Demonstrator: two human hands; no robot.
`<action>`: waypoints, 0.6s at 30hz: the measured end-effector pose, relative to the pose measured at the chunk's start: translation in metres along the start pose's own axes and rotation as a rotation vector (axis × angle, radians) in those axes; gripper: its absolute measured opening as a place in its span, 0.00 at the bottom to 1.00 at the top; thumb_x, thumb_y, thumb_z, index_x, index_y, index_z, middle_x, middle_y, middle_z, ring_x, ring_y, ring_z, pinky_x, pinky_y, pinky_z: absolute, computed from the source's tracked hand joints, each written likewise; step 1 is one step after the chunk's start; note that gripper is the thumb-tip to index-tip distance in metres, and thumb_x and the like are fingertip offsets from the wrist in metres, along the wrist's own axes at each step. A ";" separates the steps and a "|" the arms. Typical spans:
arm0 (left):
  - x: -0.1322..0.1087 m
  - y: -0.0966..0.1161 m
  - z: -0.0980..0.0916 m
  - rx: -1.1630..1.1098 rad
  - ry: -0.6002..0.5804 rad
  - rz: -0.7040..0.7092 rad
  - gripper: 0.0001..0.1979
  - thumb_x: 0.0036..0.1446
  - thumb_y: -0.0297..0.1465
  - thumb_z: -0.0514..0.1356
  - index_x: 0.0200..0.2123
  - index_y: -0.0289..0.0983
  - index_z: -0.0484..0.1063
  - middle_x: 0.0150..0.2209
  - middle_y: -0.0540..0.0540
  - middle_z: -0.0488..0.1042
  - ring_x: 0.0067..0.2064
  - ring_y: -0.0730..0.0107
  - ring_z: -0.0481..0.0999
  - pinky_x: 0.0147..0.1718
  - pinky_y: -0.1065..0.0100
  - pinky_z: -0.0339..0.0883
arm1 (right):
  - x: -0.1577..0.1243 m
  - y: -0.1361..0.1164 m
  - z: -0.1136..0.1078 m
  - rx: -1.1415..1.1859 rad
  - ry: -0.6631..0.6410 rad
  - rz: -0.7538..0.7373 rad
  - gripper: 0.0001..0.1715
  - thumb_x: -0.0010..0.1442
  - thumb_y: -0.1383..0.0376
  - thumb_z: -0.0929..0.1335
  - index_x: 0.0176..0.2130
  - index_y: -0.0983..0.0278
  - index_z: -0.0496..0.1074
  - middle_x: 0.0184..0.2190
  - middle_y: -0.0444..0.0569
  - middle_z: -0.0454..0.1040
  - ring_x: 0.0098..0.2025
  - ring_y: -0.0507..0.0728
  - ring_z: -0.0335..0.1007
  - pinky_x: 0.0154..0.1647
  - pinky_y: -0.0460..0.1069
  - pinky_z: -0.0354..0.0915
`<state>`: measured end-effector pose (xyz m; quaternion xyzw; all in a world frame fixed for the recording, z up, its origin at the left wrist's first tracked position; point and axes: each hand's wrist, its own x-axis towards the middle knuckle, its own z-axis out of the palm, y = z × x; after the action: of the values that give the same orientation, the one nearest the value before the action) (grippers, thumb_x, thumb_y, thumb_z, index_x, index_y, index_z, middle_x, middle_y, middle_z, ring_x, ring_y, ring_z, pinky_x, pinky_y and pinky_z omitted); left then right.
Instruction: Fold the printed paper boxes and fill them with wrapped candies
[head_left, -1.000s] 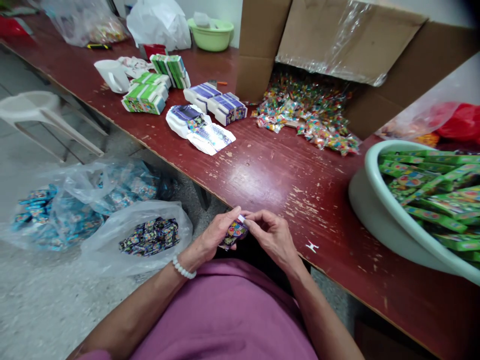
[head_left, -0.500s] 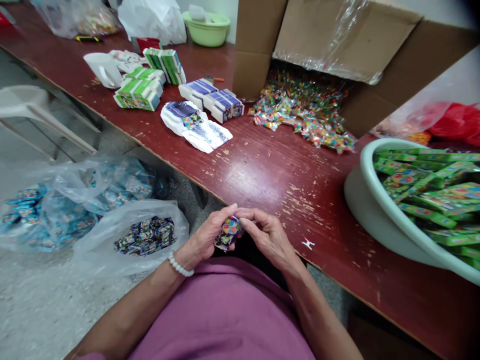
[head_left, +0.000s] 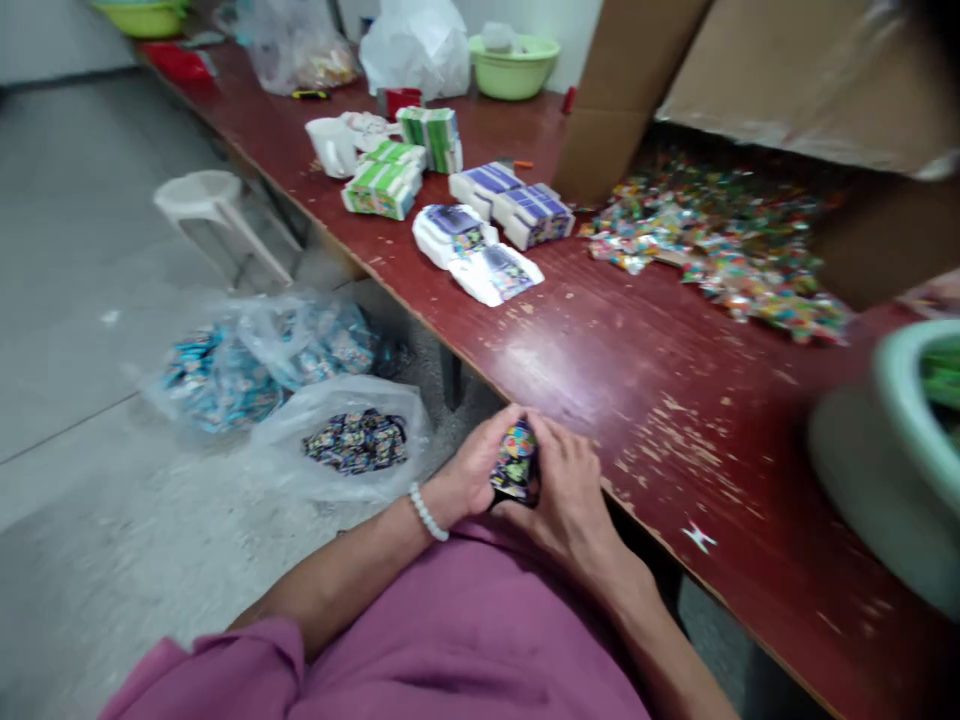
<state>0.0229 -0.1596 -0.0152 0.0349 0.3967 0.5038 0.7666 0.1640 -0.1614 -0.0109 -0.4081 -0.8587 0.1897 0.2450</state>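
Note:
Both my hands hold one small dark printed box [head_left: 514, 462] just in front of my body, at the near edge of the red-brown table [head_left: 615, 360]. My left hand [head_left: 474, 470] wraps its left side, fingers curled around it. My right hand [head_left: 571, 482] closes over its right side and top. On the floor to my left lies a clear plastic bag of similar dark boxes [head_left: 357, 440].
A bag of blue packets [head_left: 240, 362] lies on the floor by a white plastic stool [head_left: 208, 206]. On the table are stacks of green boxes [head_left: 384, 180] and purple boxes [head_left: 517, 200], flat white cartons [head_left: 480, 255], loose candy [head_left: 712, 250] spilling from a cardboard box [head_left: 750, 80], and a pale green basin [head_left: 900, 440].
The view has swung left, so the table's contents shifted right. My hands closed further around the small box and drew it slightly nearer to my body.

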 end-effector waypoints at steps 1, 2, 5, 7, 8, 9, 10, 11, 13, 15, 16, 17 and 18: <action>0.001 -0.004 -0.002 -0.014 -0.012 -0.012 0.17 0.60 0.44 0.61 0.35 0.35 0.76 0.25 0.48 0.76 0.25 0.69 0.75 0.26 0.69 0.69 | 0.000 0.001 0.003 -0.016 0.016 -0.007 0.51 0.50 0.60 0.75 0.67 0.62 0.53 0.60 0.62 0.66 0.58 0.72 0.63 0.56 0.67 0.62; 0.001 -0.007 -0.005 -0.020 -0.028 -0.017 0.20 0.60 0.47 0.61 0.34 0.34 0.76 0.26 0.47 0.76 0.27 0.68 0.76 0.28 0.68 0.69 | 0.000 0.003 0.006 -0.022 0.030 -0.019 0.48 0.50 0.61 0.74 0.65 0.61 0.56 0.58 0.61 0.67 0.57 0.72 0.64 0.55 0.66 0.62; -0.002 -0.011 -0.012 -0.006 -0.111 0.056 0.26 0.58 0.53 0.60 0.38 0.34 0.76 0.31 0.44 0.78 0.33 0.66 0.77 0.36 0.66 0.69 | 0.005 0.008 0.009 -0.009 0.051 -0.073 0.41 0.50 0.61 0.73 0.60 0.61 0.61 0.53 0.59 0.70 0.53 0.70 0.66 0.52 0.64 0.64; -0.008 -0.009 -0.016 0.037 -0.145 0.121 0.24 0.55 0.50 0.65 0.40 0.34 0.76 0.34 0.45 0.78 0.36 0.66 0.76 0.39 0.66 0.67 | 0.010 0.008 0.008 0.034 0.070 -0.084 0.39 0.48 0.60 0.73 0.58 0.61 0.63 0.49 0.58 0.71 0.50 0.69 0.67 0.50 0.63 0.66; -0.012 -0.006 -0.019 0.069 -0.143 0.141 0.22 0.52 0.46 0.68 0.42 0.35 0.76 0.36 0.45 0.77 0.36 0.67 0.76 0.40 0.66 0.67 | 0.013 0.007 0.008 0.062 0.065 -0.086 0.39 0.48 0.60 0.73 0.57 0.61 0.63 0.48 0.58 0.71 0.49 0.69 0.68 0.49 0.62 0.66; -0.016 -0.002 -0.021 0.103 -0.127 0.162 0.21 0.50 0.42 0.70 0.42 0.35 0.76 0.37 0.46 0.77 0.37 0.68 0.75 0.41 0.67 0.66 | 0.017 0.005 0.009 0.087 0.046 -0.091 0.39 0.48 0.61 0.73 0.58 0.61 0.63 0.48 0.57 0.70 0.49 0.68 0.68 0.49 0.62 0.66; -0.021 0.003 -0.024 0.135 -0.103 0.188 0.21 0.48 0.39 0.72 0.43 0.36 0.75 0.37 0.47 0.76 0.37 0.68 0.75 0.41 0.67 0.66 | 0.021 0.002 0.010 0.107 0.013 -0.102 0.39 0.48 0.61 0.73 0.58 0.60 0.62 0.49 0.57 0.70 0.49 0.68 0.68 0.49 0.62 0.66; -0.025 0.008 -0.028 0.163 -0.080 0.215 0.22 0.47 0.37 0.73 0.44 0.36 0.75 0.38 0.48 0.75 0.38 0.68 0.74 0.41 0.67 0.66 | 0.024 -0.001 0.012 0.122 -0.027 -0.119 0.41 0.49 0.62 0.73 0.59 0.60 0.61 0.50 0.57 0.70 0.50 0.68 0.68 0.50 0.63 0.66; -0.034 0.019 -0.037 0.197 -0.052 0.257 0.21 0.48 0.36 0.72 0.44 0.36 0.74 0.38 0.48 0.75 0.39 0.68 0.74 0.41 0.68 0.66 | 0.032 -0.007 0.020 0.148 -0.091 -0.156 0.43 0.49 0.62 0.74 0.61 0.59 0.59 0.54 0.58 0.67 0.54 0.69 0.66 0.53 0.64 0.65; -0.041 0.031 -0.046 0.211 -0.041 0.283 0.21 0.49 0.36 0.72 0.45 0.36 0.73 0.39 0.48 0.75 0.39 0.69 0.74 0.41 0.68 0.66 | 0.040 -0.014 0.030 0.177 -0.105 -0.176 0.46 0.49 0.62 0.75 0.63 0.59 0.58 0.57 0.59 0.64 0.57 0.70 0.63 0.55 0.64 0.65; -0.045 0.036 -0.051 0.211 -0.037 0.287 0.21 0.50 0.35 0.71 0.46 0.36 0.73 0.39 0.48 0.75 0.39 0.69 0.75 0.41 0.69 0.67 | 0.043 -0.017 0.035 0.192 -0.105 -0.179 0.48 0.49 0.62 0.75 0.64 0.59 0.57 0.58 0.60 0.63 0.58 0.70 0.62 0.56 0.65 0.65; -0.048 0.040 -0.055 0.205 -0.033 0.285 0.21 0.50 0.35 0.72 0.46 0.37 0.73 0.40 0.48 0.75 0.39 0.70 0.75 0.41 0.69 0.67 | 0.046 -0.020 0.040 0.211 -0.105 -0.180 0.50 0.49 0.62 0.75 0.65 0.59 0.55 0.58 0.60 0.62 0.59 0.71 0.62 0.57 0.65 0.64; -0.050 0.044 -0.059 0.192 -0.025 0.281 0.21 0.50 0.34 0.72 0.47 0.37 0.73 0.40 0.48 0.75 0.39 0.70 0.76 0.40 0.70 0.67 | 0.049 -0.022 0.045 0.236 -0.109 -0.181 0.53 0.49 0.62 0.75 0.67 0.59 0.51 0.59 0.61 0.62 0.60 0.71 0.61 0.57 0.66 0.64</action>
<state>-0.0566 -0.1985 -0.0069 0.1693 0.4245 0.5653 0.6867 0.0976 -0.1414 -0.0225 -0.2867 -0.8758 0.2883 0.2602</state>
